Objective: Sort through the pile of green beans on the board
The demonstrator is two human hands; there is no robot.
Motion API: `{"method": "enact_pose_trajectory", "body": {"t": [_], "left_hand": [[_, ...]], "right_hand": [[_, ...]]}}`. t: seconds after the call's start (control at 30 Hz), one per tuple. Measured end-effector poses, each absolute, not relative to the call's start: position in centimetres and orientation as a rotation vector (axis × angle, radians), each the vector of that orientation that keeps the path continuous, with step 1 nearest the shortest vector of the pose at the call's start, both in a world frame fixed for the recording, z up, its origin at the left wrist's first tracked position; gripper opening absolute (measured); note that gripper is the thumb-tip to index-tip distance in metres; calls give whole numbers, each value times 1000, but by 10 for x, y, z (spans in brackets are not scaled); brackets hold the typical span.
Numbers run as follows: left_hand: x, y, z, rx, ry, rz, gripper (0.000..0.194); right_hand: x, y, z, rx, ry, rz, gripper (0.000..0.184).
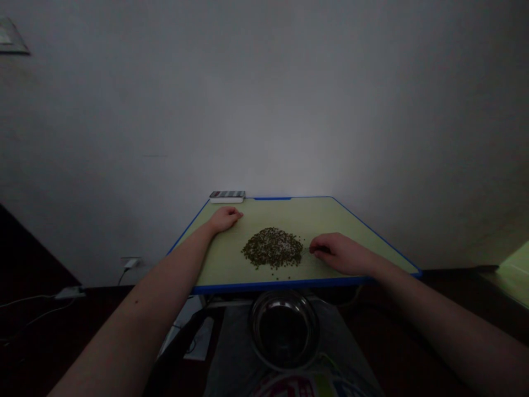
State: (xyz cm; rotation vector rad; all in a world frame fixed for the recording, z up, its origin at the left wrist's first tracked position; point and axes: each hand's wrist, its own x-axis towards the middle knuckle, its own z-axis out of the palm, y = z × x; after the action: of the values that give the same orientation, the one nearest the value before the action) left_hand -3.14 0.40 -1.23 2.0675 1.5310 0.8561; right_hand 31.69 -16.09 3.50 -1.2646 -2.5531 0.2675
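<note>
A loose pile of small brown-green beans or seeds [273, 247] lies spread on the pale yellow tabletop [314, 212], with a few strays near the front edge. My right hand [333, 252] is at the pile's right side, its fingers pinched on a thin, see-through tool [305, 252] whose tip reaches the edge of the pile. What kind of tool it is, I cannot make out. To the left of and behind the pile, my left hand [225, 218] rests on the table with its fingers curled closed; nothing shows in them.
A shiny metal bowl [255, 325] sits on my lap, below the table's blue front edge [248, 287]. At the back left corner lies a white device [227, 197] with a screen. The wall [281, 110] stands right behind the table. A plug with a cable [131, 263] is at the left.
</note>
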Motion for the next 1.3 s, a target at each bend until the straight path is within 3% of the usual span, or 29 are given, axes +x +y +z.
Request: {"method": "enact_pose_trajectory", "body": {"t": [1.3], "left_hand": [[-30,2,-9,2093,1539,845,35]], "right_hand": [[285,-163,23,-1218,-2480,391,17]]}}
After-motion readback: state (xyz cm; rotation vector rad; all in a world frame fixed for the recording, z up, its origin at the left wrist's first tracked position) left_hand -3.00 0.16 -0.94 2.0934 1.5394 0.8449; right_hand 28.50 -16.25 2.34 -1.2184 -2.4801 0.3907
